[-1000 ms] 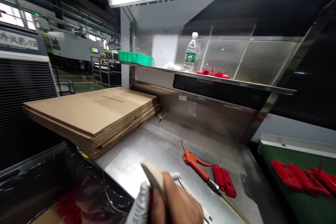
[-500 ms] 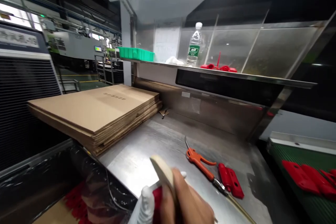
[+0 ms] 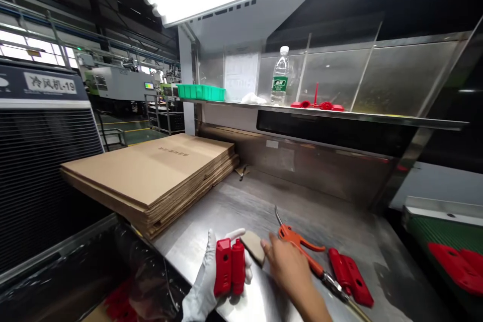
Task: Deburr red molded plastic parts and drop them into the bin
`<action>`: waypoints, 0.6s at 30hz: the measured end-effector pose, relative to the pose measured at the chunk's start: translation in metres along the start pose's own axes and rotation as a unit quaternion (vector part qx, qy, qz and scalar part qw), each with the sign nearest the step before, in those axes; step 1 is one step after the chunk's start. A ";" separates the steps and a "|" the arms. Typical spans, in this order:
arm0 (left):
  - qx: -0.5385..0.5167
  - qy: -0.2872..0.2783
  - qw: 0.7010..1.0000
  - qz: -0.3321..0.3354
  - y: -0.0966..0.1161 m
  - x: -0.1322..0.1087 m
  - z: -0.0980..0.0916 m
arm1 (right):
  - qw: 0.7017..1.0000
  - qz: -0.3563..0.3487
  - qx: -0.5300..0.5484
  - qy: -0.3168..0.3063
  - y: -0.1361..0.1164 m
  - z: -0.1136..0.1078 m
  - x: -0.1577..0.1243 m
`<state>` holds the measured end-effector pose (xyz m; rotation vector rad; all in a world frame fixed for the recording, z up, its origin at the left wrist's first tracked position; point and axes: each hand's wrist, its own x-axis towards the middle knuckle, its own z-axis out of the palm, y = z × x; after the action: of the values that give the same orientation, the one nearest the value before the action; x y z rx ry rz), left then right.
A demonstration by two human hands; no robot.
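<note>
My left hand (image 3: 206, 287) wears a white glove and grips a red hinged plastic part (image 3: 229, 266), held upright near the front of the steel bench (image 3: 245, 206). My bare right hand (image 3: 287, 266) lies just right of it, fingers closed on a beige flat tool (image 3: 253, 245) that points at the red part. An orange air blow gun (image 3: 302, 246) lies on the bench just beyond my right hand. A second red part (image 3: 350, 276) rests to the right of the gun.
A stack of flat cardboard sheets (image 3: 154, 173) covers the bench's left side. The shelf above holds a green tray (image 3: 201, 92), a water bottle (image 3: 279, 76) and red pieces (image 3: 319, 105). More red parts (image 3: 458, 264) lie on the green belt at right. A bag-lined box (image 3: 121, 297) sits lower left.
The view has pulled back and down. My gloved left hand with the red part is now in full view, and my right hand has lowered the beige tool beside it.
</note>
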<state>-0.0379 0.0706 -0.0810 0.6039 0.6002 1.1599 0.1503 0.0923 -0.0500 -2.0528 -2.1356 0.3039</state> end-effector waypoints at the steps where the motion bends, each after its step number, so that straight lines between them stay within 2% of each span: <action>1: -0.002 0.000 1.000 -0.002 0.001 0.001 0.000 | 1.000 -0.002 -0.016 0.004 0.014 -0.007 0.006; 3: -0.012 0.003 1.000 0.001 0.001 0.002 -0.001 | 0.999 0.004 -0.054 0.004 0.047 -0.018 0.012; 5: -0.015 -0.004 1.000 0.006 -0.001 0.004 -0.003 | 0.996 0.017 -0.085 -0.033 0.079 -0.020 0.012; 8: -0.010 -0.024 1.000 -0.002 -0.004 0.005 -0.007 | 0.994 0.007 -0.099 -0.049 0.102 -0.009 0.013; 11: -0.014 -0.036 0.999 0.022 -0.001 0.002 -0.007 | 0.997 -0.013 -0.081 0.002 0.099 0.000 0.013; 15: -0.023 -0.017 0.997 0.065 0.016 -0.002 -0.004 | 0.997 -0.070 0.006 0.044 0.085 -0.013 -0.006; 18: -0.019 -0.002 0.996 0.085 0.035 -0.004 -0.002 | 0.985 -0.127 0.120 0.003 0.070 -0.031 -0.042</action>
<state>-0.0634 0.0765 -0.0568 0.6334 0.5290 1.3276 0.2275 0.0538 -0.0368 -1.6310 -2.2025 0.4913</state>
